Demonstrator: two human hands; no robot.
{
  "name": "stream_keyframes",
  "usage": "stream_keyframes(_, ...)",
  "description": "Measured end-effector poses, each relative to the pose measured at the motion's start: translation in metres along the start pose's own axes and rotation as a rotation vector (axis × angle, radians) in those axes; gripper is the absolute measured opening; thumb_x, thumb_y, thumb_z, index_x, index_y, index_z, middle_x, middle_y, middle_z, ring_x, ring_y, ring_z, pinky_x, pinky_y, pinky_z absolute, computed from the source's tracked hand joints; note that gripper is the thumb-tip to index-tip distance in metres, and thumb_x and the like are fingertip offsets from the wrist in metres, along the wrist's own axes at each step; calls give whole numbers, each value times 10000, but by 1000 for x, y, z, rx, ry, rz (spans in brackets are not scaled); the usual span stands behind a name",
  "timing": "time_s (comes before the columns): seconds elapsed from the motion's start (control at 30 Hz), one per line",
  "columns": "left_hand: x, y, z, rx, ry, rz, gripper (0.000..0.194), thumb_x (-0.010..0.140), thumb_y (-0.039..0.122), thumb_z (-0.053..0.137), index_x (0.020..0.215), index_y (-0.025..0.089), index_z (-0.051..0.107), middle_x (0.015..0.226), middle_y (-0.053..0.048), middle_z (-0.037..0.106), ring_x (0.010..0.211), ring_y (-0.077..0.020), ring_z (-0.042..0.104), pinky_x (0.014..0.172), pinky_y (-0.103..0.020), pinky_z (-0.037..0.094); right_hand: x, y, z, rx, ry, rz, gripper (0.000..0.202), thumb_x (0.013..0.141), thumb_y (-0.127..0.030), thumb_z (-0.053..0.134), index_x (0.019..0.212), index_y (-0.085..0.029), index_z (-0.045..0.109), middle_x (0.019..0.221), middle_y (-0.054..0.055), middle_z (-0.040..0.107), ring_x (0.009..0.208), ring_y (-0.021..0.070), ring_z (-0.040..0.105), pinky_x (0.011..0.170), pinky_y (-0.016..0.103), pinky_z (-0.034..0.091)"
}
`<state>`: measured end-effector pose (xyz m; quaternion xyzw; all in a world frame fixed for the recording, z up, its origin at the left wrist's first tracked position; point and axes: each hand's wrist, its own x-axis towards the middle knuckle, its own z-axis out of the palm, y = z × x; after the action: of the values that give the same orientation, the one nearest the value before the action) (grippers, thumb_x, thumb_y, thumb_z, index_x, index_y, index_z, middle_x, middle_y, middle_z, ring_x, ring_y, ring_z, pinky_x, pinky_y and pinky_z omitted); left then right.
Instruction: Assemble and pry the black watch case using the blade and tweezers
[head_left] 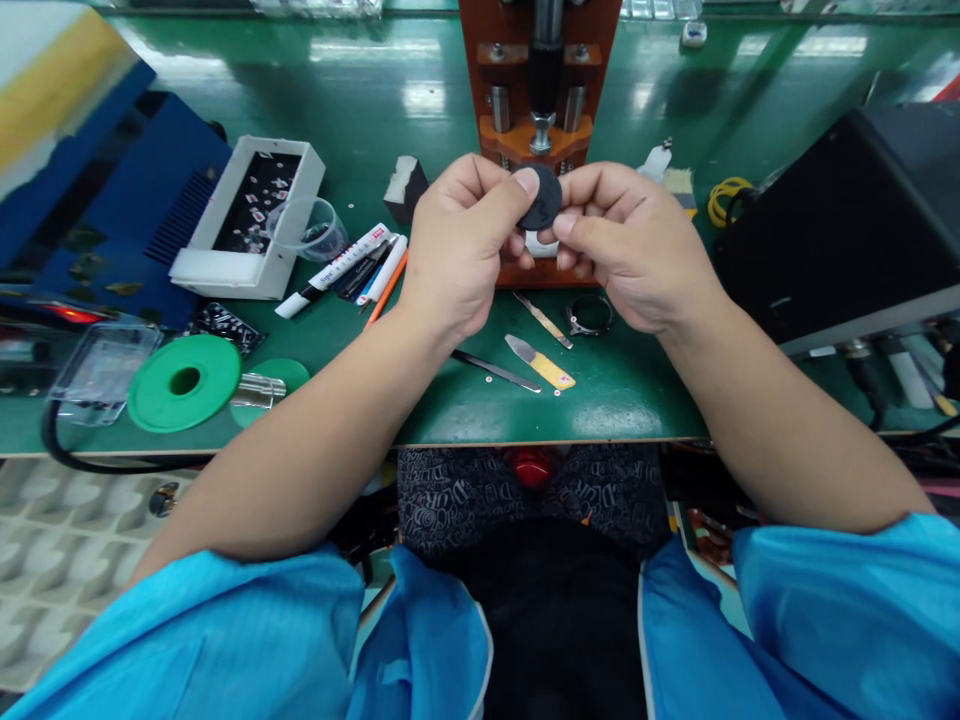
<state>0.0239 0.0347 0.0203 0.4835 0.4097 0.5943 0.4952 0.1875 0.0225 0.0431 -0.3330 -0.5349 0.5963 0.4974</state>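
A round black disc (543, 200) is held up between my two hands, in front of an orange-brown hand press (540, 135). My left hand (469, 235) pinches its left side, the thumb lying on its face. On the other side, the fingertips of my right hand (626, 240) are closed at its right edge. Below my hands lie a yellow-handled blade (541, 362), thin tweezers (499, 371), a small slim blade (546, 320) and a dark ring-shaped part (591, 315). What my curled lower fingers touch is hidden.
At left stand a white box (247, 215) of small parts, a clear cup (319, 232), markers (341, 262) and a green solder spool (184, 383). A black machine (840, 225) bounds the right. The bench's front edge (555, 443) runs before my lap.
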Motion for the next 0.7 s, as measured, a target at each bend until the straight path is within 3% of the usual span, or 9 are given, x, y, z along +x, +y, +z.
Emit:
stream_keyframes(0.2, -1, -1, 1, 16, -1, 8, 414, 971, 420, 813, 812, 221, 487, 604, 51, 493, 562, -110, 534, 577, -261, 480, 2, 3, -2, -25, 17, -5, 280, 963, 48, 662, 872, -201, 752, 834, 4, 738, 655, 103, 631, 589, 180, 505)
stream_keyframes(0.4, -4, 4, 5, -33, -11, 23, 366, 1003, 293, 752, 788, 217, 466, 592, 61, 489, 513, -87, 491, 532, -237, 452, 3, 5, -4, -56, 25, -8, 274, 1008, 16, 660, 847, -195, 729, 809, 22, 750, 650, 99, 630, 587, 161, 499)
stream_keyframes(0.57, -3, 3, 4, -29, -26, 16, 433, 960, 359, 821, 765, 219, 460, 589, 59, 474, 515, -91, 514, 530, -223, 484, 4, 8, -8, -76, 2, -43, 233, 1007, -79, 685, 829, -223, 728, 814, 20, 747, 646, 137, 622, 586, 222, 506)
stream_keyframes(0.7, -3, 0, 3, -27, 5, 20, 432, 920, 413, 847, 761, 237, 485, 598, 36, 517, 534, -117, 521, 519, -251, 512, 3, 10, -7, -105, -2, -62, 138, 933, -95, 711, 892, -227, 711, 847, 9, 741, 679, 152, 620, 596, 250, 512)
